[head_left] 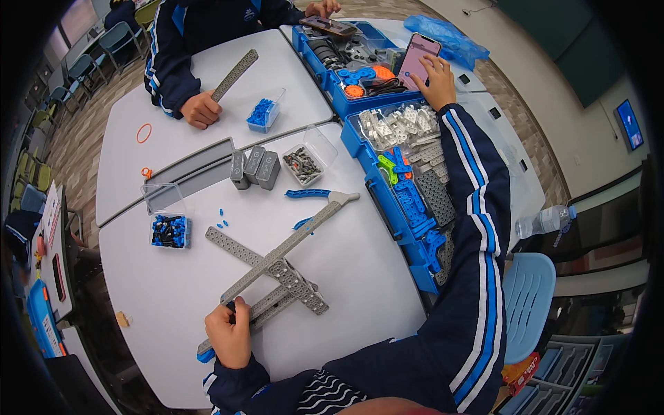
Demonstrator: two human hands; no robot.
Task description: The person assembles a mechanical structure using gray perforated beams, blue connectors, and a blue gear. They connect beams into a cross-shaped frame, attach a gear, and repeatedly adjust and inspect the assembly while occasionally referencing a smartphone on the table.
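Note:
My left hand (228, 333) is closed round the near end of a frame of grey perforated plastic beams (259, 277), with a dark piece by the thumb. The frame lies crosswise on the table, one long beam reaching toward blue-handled pliers (308, 194), which it partly covers. My right hand (437, 81) is stretched far forward, fingers apart, touching the front of a phone (417, 57) with a pink screen. That phone leans upright in the blue parts box. Across the table, another person's hand (200, 109) grips a single grey beam (235, 75).
Small tubs hold blue pins (261, 114), dark and blue connectors (169, 232) and mixed fasteners (302, 164). Grey blocks (256, 168) stand between them. A blue sorting case (398, 214) runs under my right arm. At the right are a water bottle (546, 222) and a chair (529, 308).

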